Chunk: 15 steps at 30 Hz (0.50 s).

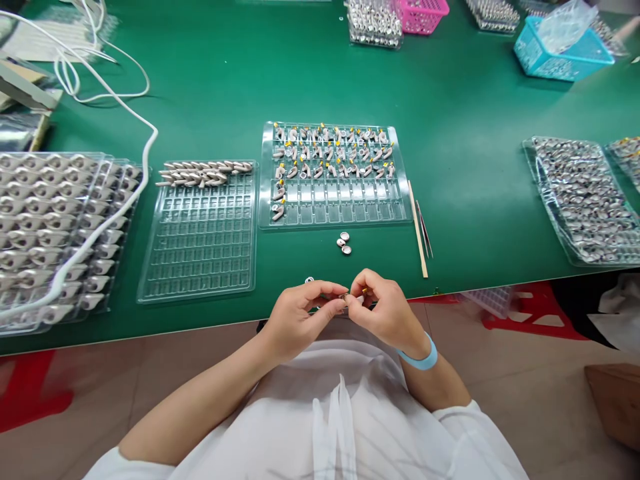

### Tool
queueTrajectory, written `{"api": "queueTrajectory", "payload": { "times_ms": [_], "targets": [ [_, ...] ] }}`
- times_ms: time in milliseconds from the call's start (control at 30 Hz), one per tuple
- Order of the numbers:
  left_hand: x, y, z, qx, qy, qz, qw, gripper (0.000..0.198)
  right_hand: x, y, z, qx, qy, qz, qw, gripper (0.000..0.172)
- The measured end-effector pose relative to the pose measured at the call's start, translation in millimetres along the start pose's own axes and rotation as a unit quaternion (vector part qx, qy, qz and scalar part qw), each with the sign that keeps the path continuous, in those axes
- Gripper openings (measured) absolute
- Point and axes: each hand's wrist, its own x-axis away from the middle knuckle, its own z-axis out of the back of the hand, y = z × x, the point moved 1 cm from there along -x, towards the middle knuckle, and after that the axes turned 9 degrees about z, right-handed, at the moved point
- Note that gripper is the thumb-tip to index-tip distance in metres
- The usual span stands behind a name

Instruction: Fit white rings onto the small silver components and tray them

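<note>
Just over the table's front edge, my left hand [305, 310] and my right hand [384, 305] meet fingertip to fingertip, both closed in a pinch. Between them is a small pale earbud part [356, 300], mostly hidden by the fingers, with a bit of yellow showing at the right hand. Beyond the hands lie several small round silver-white caps [344, 244]. A little ring-like piece [309, 280] sits by my left hand. Farther back, a clear tray [345, 212] holds rows of earbud parts with yellow tabs; its front rows are filled only at the left end.
Left of centre is another clear tray [200, 247] with stems along its back. Stacked trays of beige shells [45, 220] stand far left under a white cable [150, 150]. A wooden stick [418, 230] and tweezers [425, 230] lie right. Filled trays [585, 200] stand farther right.
</note>
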Motion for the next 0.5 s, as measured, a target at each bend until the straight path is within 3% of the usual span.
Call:
{"api": "queueTrajectory", "payload": {
  "times_ms": [133,300,500],
  "targets": [
    [-5.3,9.4,0.8,0.117,-0.034,0.105,0.987,0.021,1.1,6.4,-2.5,-0.115,0.035,-0.011,0.993,0.012],
    [-10.9,17.4,0.1,0.147,-0.037,0.141,0.978,0.021,6.8,14.2,-3.9,-0.239,0.041,-0.022,0.97,0.03],
    [-16.0,12.0,-3.5,0.136,-0.034,0.178,0.974,0.019,16.2,19.2,-4.3,-0.176,0.081,0.033,0.981,0.043]
  ]
}}
